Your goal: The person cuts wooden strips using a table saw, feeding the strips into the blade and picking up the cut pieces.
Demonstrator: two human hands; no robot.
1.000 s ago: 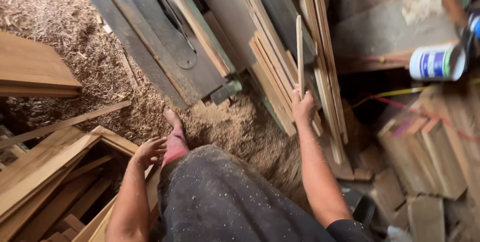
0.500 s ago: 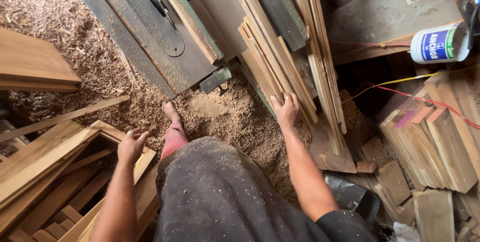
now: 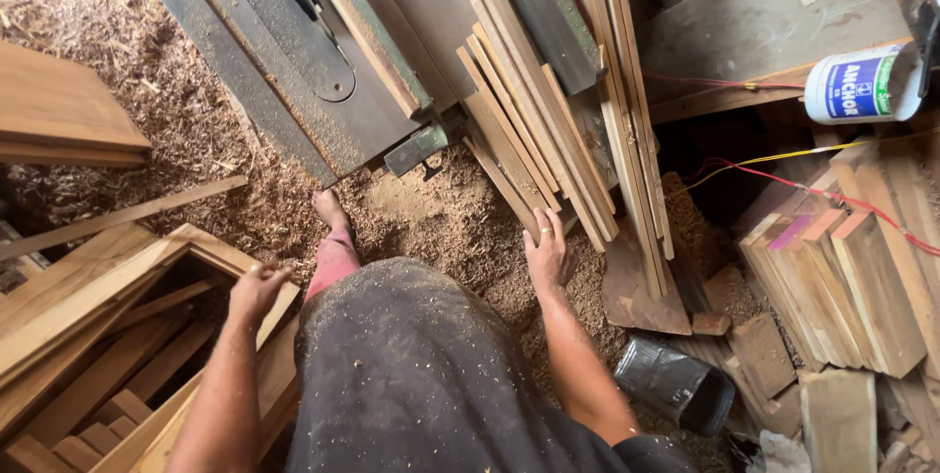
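1. Reaching at one o'clock, my right hand (image 3: 548, 256), fingers spread and empty, touches the leaning wooden slats (image 3: 529, 155).
2. My left hand (image 3: 257, 289), loosely curled and empty, hovers above the wooden frame (image 3: 147, 267) at nine o'clock.

- Spreading across the floor (image 3: 441, 228): a thick layer of sawdust (image 3: 117, 52).
- Lying flat on it at upper left: a table saw top (image 3: 294, 62).
- Leaning and resting on the sawdust: thin wooden strips (image 3: 529, 150).
- Sitting stacked at right: short wood blocks (image 3: 842, 287).
- Lying tipped at lower right: a dark can (image 3: 676, 385).
- Standing in the sawdust: a bare foot (image 3: 331, 218).
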